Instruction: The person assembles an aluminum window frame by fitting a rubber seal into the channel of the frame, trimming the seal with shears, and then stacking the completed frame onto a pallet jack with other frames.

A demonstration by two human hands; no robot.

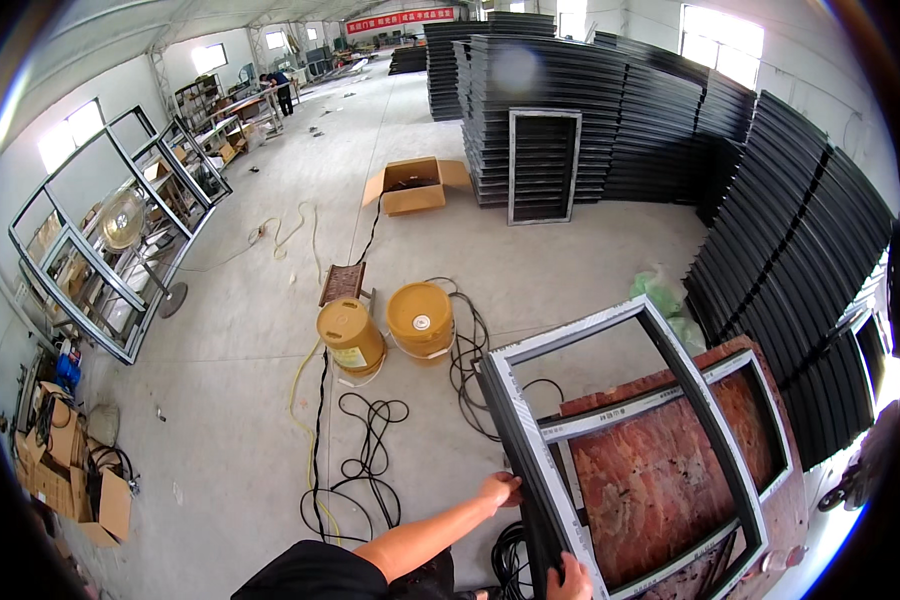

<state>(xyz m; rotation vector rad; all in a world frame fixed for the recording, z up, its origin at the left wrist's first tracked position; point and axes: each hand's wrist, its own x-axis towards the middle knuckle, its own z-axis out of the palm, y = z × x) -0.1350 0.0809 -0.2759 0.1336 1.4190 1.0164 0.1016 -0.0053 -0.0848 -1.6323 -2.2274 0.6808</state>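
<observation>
A dark rectangular window frame (529,432), its face partly covered in white film, stands tilted at the lower right. My left hand (500,489) is closed on its outer left edge. Lower down, my right hand (570,578) is closed on the same side near the bottom corner; its wrist lies outside the picture. Another frame (776,440) lies beneath, on a worktable with a worn reddish-brown top (635,480). Parts of the lower frame are hidden behind the upper one.
Two yellow buckets (351,335), a small wooden stool (342,284) and looped black cables (368,440) are on the floor to the left. An open cardboard box (415,190) sits beyond. Tall stacks of dark frames (800,270) line the right. A person (282,92) stands far back.
</observation>
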